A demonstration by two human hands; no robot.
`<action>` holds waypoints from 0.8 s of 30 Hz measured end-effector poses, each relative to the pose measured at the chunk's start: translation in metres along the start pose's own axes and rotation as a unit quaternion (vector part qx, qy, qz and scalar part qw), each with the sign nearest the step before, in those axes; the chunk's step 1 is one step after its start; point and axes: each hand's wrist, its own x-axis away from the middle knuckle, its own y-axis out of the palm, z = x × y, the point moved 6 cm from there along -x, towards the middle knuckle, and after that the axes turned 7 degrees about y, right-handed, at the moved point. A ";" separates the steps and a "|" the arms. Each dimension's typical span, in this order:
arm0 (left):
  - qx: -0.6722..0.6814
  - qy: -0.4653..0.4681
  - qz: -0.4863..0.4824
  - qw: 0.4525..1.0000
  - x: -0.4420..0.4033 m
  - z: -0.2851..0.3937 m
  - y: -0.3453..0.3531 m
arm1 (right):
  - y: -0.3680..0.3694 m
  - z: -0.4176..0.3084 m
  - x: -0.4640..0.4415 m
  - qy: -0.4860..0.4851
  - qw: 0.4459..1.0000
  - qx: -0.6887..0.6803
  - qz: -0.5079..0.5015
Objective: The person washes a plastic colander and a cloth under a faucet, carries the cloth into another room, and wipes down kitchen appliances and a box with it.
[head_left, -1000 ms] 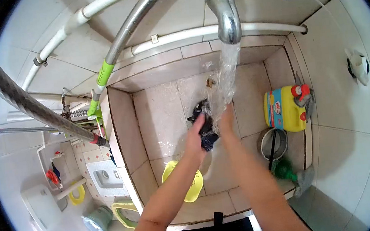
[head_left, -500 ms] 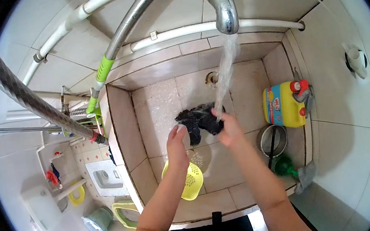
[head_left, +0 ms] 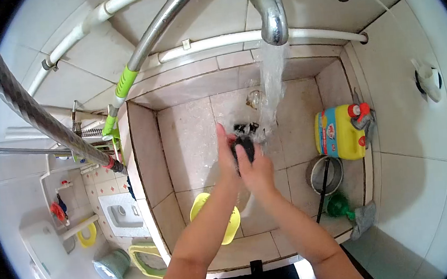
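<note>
A bunched black cloth (head_left: 243,147) is pressed between my two hands, low in the tiled basin (head_left: 188,137). My left hand (head_left: 227,152) lies along its left side, and my right hand (head_left: 256,168) closes over it from the right and below. Water pours from the metal faucet (head_left: 273,19) just above and to the right, splashing at the cloth's far end. A yellow perforated scoop (head_left: 231,227) lies partly under my left forearm.
At the basin's right side are a yellow jug (head_left: 341,132), a metal pot (head_left: 334,174) with a black handle, a green bottle (head_left: 339,206) and a grey rag (head_left: 364,219). A green-and-silver pole (head_left: 126,81) leans at the left. The drain (head_left: 253,99) is near the back wall.
Both hands have come together round the black cloth, which was spread out between them half a second ago and is now bunched. The white thing in my left hand no longer shows.
</note>
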 end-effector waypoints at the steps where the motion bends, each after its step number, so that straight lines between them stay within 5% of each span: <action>1: -0.010 0.002 -0.011 1.000 0.001 -0.002 -0.005 | 0.001 0.000 0.000 -0.009 1.000 -0.002 -0.013; 3: -0.170 0.084 0.059 0.980 0.039 -0.021 0.010 | 0.020 0.054 -0.048 0.016 0.997 -0.079 -0.012; 7: -0.060 0.038 0.077 0.995 0.001 -0.016 -0.014 | 0.009 0.020 -0.012 0.033 0.999 -0.028 0.014; 9: -0.071 0.094 0.073 0.990 0.023 0.000 -0.001 | 0.015 0.005 0.022 -0.040 0.999 0.008 -0.021; 10: -0.077 0.125 0.066 0.987 0.030 0.005 0.006 | 0.015 0.016 -0.004 0.003 0.999 -0.029 -0.030; 12: -0.103 0.052 0.050 0.992 0.042 -0.035 -0.008 | 0.020 0.056 -0.071 0.098 0.989 -0.097 -0.050; 14: -0.175 0.012 0.017 0.984 0.039 -0.048 -0.015 | 0.026 0.059 -0.085 -0.005 0.998 -0.064 -0.014; 15: -0.204 0.021 0.001 0.979 0.042 -0.038 -0.008 | 0.022 0.060 -0.083 0.019 0.991 -0.126 -0.035; 16: -0.233 0.033 -0.016 0.972 0.044 -0.024 0.001 | 0.017 0.060 -0.082 0.045 0.980 -0.187 -0.054; 18: -0.375 0.071 0.012 0.924 0.043 0.006 0.001 | 0.013 0.039 -0.054 0.238 0.839 -0.459 -0.167; 21: -0.105 0.076 -0.082 0.988 0.013 0.020 -0.004 | 0.010 0.034 -0.034 0.208 0.866 -0.392 -0.231; 22: -0.117 0.043 -0.062 0.990 0.010 0.019 -0.001 | 0.003 0.020 -0.022 0.087 0.921 -0.308 -0.221; 24: -0.096 -0.051 -0.032 0.994 0.013 0.008 0.016 | 0.008 0.017 -0.011 0.016 0.934 -0.301 -0.195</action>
